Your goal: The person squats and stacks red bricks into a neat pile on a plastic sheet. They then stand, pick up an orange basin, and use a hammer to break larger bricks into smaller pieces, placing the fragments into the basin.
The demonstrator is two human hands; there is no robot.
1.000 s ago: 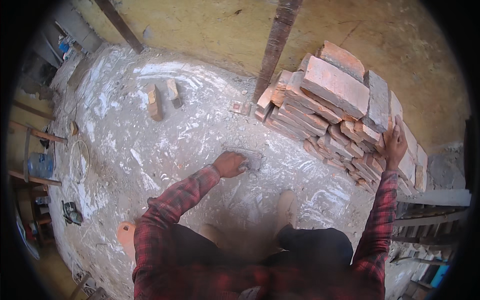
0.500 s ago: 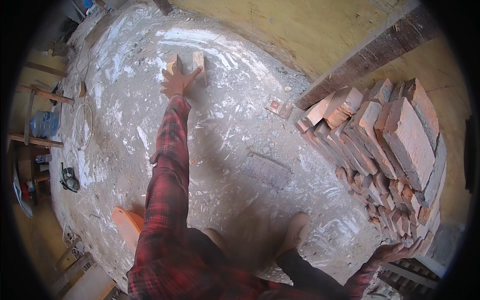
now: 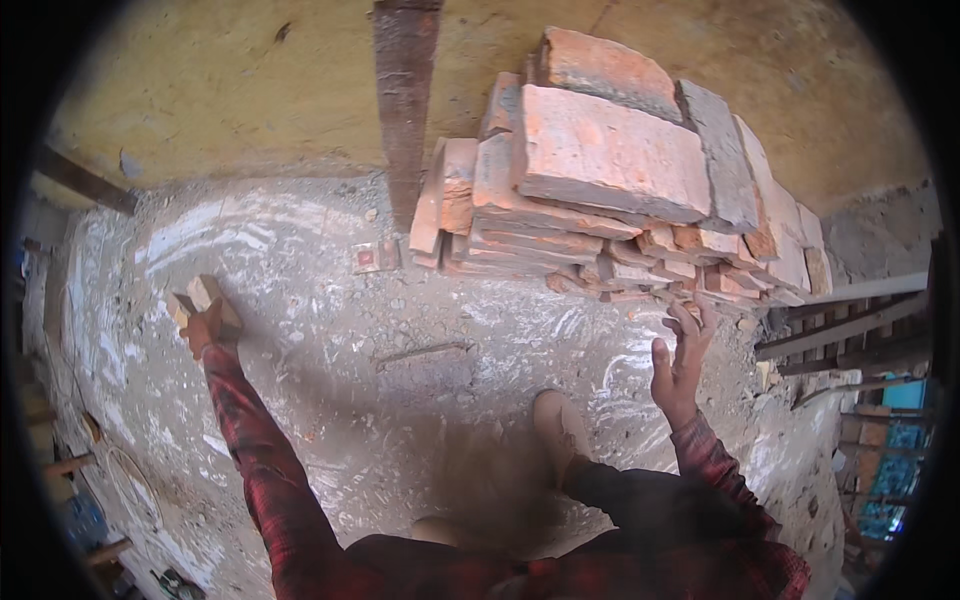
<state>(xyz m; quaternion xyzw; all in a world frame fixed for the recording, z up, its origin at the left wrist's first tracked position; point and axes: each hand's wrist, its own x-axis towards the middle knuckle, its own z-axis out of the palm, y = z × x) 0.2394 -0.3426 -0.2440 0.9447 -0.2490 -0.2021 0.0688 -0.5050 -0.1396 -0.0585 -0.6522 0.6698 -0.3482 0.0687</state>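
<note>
Out at the left, my left hand (image 3: 205,328) has its fingers closed on a pale, dusty brick (image 3: 212,295). A second brick (image 3: 180,309) sits close beside it; whether the fingers take in both is hard to tell. On the right, my right hand (image 3: 682,368) is raised with fingers apart and slightly curled, holding nothing. It is just in front of the lower edge of a large stack of red bricks (image 3: 610,150), its fingertips near the lowest ones.
A wooden post (image 3: 405,110) stands against the yellow wall (image 3: 250,90), left of the stack. A small broken piece (image 3: 376,257) lies by its foot. Dusty floor with a shallow brick-shaped patch (image 3: 425,368) lies ahead of my shoe (image 3: 560,425). Wooden slats (image 3: 850,335) are at the right.
My view has swung right toward the stack. The left hand, spread over the two bricks before, is now closed on a brick. My right hand has come up from the stack's near end, fingers apart.
</note>
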